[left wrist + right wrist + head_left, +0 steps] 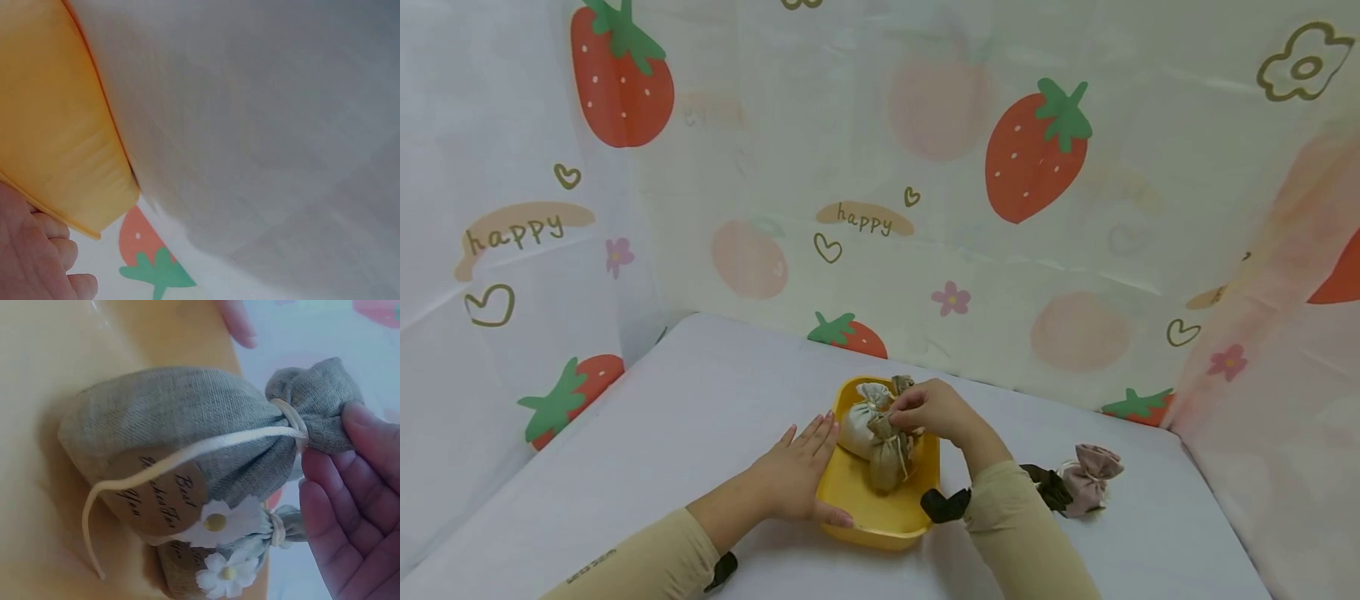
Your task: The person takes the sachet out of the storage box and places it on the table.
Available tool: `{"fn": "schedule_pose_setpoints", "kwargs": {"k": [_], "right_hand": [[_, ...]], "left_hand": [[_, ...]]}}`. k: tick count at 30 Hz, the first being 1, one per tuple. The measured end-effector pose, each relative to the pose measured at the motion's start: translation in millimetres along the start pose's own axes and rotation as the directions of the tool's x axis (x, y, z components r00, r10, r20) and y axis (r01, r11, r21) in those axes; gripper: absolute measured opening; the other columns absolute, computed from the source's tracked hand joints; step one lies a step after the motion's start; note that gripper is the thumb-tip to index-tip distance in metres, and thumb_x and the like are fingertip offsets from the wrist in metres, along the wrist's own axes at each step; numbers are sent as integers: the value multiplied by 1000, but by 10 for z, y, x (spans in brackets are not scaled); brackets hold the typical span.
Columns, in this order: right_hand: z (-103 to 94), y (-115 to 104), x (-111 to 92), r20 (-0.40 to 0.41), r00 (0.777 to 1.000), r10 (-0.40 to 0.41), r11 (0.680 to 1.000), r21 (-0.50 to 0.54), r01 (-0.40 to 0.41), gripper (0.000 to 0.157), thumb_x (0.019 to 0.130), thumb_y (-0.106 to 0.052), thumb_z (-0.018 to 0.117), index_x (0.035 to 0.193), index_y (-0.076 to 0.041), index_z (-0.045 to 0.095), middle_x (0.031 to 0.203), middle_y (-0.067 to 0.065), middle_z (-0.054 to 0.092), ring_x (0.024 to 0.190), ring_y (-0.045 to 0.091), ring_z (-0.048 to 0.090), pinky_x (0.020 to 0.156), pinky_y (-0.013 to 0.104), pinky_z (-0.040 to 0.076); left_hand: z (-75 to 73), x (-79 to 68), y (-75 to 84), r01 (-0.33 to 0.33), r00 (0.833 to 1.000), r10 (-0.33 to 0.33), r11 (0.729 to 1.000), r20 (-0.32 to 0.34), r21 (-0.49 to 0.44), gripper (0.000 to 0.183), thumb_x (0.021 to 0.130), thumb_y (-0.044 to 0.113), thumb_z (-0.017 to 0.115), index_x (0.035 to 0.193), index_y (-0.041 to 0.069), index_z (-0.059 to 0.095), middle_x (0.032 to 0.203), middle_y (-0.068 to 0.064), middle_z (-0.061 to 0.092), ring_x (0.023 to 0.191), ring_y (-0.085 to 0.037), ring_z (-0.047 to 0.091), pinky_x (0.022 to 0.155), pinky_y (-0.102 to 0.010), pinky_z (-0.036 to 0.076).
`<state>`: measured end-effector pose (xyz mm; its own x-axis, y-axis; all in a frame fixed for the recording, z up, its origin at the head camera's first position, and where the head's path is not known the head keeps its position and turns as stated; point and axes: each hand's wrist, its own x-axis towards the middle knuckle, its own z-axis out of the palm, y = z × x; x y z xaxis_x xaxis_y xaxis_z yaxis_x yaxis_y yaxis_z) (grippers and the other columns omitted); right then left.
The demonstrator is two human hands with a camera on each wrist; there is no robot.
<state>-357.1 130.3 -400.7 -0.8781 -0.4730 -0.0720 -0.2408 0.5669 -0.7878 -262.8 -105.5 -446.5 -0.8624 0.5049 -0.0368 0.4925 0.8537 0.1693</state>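
Backdrop (850,108) cloth printed with strawberries (1037,158) rises at the far side and along the left and right of a white-covered table (737,383). On the table sits a yellow tray (880,517), its long axis running near to far. A left hand (797,475) lies against the tray's left side, its fingers extended toward the far end and its thumb at the near end of the rim, grasping nothing. A right hand (936,408) reaches in over the tray's right side, thumb and fingers pinching the gathered top of an olive-tan pouch (889,471). That pouch is inside the tray, right of the middle; its long axis runs near to far, tied top toward the far end and rounded base toward the near end. Whether the base rests on the tray floor, I cannot tell. Just left of it, a white pouch (856,429) bulges toward the near left, its tied top pointing far and slightly right. A pink pouch (1084,487) lies on the table to the right, well apart from the tray, its ruffled top pointing far right; a dark bundle (1056,492) touches its left side. In the right wrist view, a pale cord (206,445) rings the gripped pouch's neck and trails over a round brown label (134,515), beside a white flower (215,522).
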Motion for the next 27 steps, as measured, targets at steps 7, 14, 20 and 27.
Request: {"fn": "schedule_pose_setpoints", "kwargs": {"k": [7,14,20,27], "right_hand": [[-32,-69,-69,-111,994,12,1000,6,-11,8,80,-23,71,83,-16,73,80,0,66,74,17,60,77,44,50],[-49,-160,-165,-248,969,2,999,45,10,7,82,-19,70,84,-13,73,82,0,68,74,14,61,72,33,51],[-97,-242,-265,-323,946,20,997,73,4,7,82,-16,69,85,-11,73,83,1,68,76,15,62,75,32,52],[-200,-299,-407,-367,930,31,995,97,5,8,82,-16,69,87,-10,73,84,3,69,78,16,65,81,38,50]], "left_hand": [[0,14,2,12,1000,-12,1000,9,4,124,62,87,40,146,0,11,152,-15,3,140,-27,1,108,-53,11],[6,17,8,11,1000,-11,1000,8,17,126,61,88,38,146,0,11,152,-15,3,140,-27,1,108,-53,11],[-13,9,11,12,1000,-12,1000,14,12,125,61,88,39,146,0,12,152,-16,3,139,-27,1,108,-53,11],[-2,30,16,14,1000,-14,999,17,31,125,60,89,37,146,1,12,152,-15,3,140,-28,2,108,-52,11]]}}
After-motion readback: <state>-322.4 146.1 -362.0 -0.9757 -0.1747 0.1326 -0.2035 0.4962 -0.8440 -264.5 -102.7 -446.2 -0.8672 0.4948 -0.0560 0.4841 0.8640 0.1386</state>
